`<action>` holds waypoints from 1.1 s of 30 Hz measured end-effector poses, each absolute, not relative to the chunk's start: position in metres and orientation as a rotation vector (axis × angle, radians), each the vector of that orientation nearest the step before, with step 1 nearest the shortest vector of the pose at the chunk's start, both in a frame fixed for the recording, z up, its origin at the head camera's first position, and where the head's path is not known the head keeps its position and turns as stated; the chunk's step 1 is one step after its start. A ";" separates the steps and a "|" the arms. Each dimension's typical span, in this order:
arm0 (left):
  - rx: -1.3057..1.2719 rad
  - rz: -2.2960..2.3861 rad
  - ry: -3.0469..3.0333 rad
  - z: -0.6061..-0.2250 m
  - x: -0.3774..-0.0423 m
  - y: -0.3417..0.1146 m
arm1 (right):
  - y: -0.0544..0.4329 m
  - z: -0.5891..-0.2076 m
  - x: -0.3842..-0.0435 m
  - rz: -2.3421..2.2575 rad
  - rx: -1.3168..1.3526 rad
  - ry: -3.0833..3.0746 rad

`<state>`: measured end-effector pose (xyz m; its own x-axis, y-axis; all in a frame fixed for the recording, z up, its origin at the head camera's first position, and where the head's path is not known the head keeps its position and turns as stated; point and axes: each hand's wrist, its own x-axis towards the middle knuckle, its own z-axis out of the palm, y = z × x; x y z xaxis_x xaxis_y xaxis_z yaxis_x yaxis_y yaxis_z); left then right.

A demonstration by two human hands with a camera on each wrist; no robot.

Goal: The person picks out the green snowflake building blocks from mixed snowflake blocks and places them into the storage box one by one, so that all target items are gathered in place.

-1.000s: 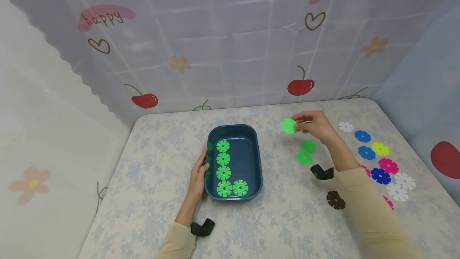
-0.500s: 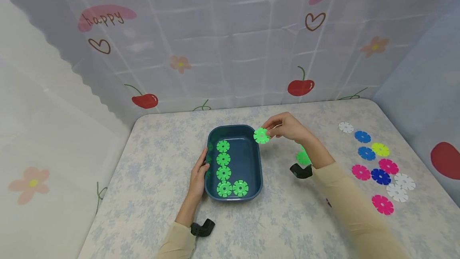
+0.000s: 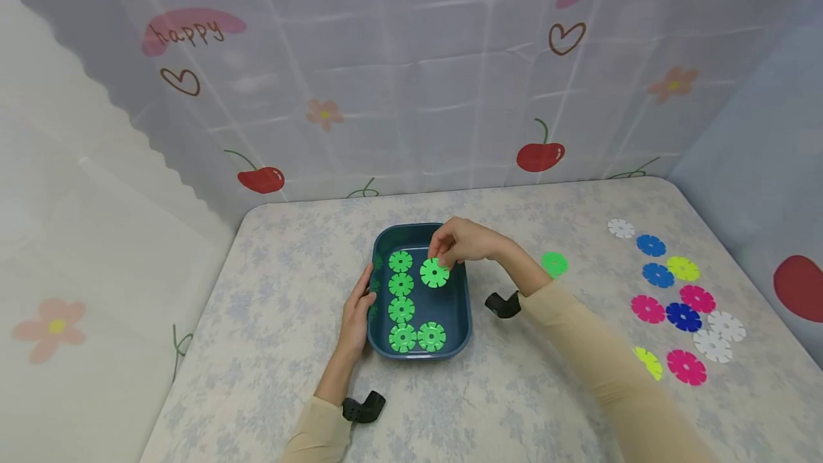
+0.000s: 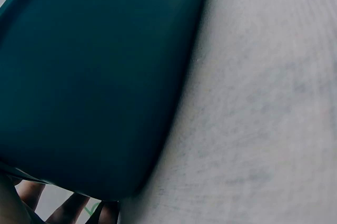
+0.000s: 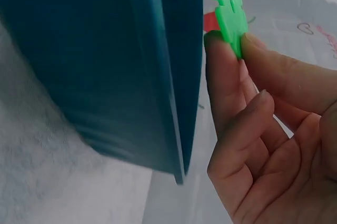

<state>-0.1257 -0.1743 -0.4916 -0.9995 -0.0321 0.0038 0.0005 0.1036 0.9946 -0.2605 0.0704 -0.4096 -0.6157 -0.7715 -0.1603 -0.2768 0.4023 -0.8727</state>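
Right hand: pinching green snowflake disc by its edge, inside dark-blue tray, likely for a clear lowering | left hand: gripping tray's left rim, presumably steadying it | five green discs: L-shaped arrangement within

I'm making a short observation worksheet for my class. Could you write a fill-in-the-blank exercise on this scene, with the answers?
1. The notched disc pinched by the right hand is ____ in colour.
2. The left hand touches the dark blue tray on its ____ side (left or right).
3. Lying in the tray are ____ other discs.
4. On the table, the white discs in view number ____.

Missing words: green; left; five; three.
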 end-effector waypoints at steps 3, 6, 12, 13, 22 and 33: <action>0.030 -2.088 -2.330 -0.486 -0.124 -0.173 | 0.060 -0.414 -0.260 -1.067 -0.914 2.094; 0.029 -2.120 -2.303 -0.494 -0.127 -0.175 | 0.052 -0.418 -0.259 -0.973 -0.942 2.094; 0.027 -2.092 -2.296 -0.515 -0.133 -0.177 | 0.041 -0.427 -0.257 -0.835 -0.978 2.099; 0.026 -2.087 -2.295 -0.517 -0.133 -0.177 | 0.040 -0.428 -0.257 -0.819 -0.978 2.101; 0.029 -2.116 -2.278 -0.517 -0.133 -0.179 | 0.030 -0.433 -0.254 -0.712 -0.961 2.150; 0.006 -2.125 -2.312 -0.484 -0.123 -0.174 | 0.024 -0.440 -0.249 -0.622 -0.949 2.185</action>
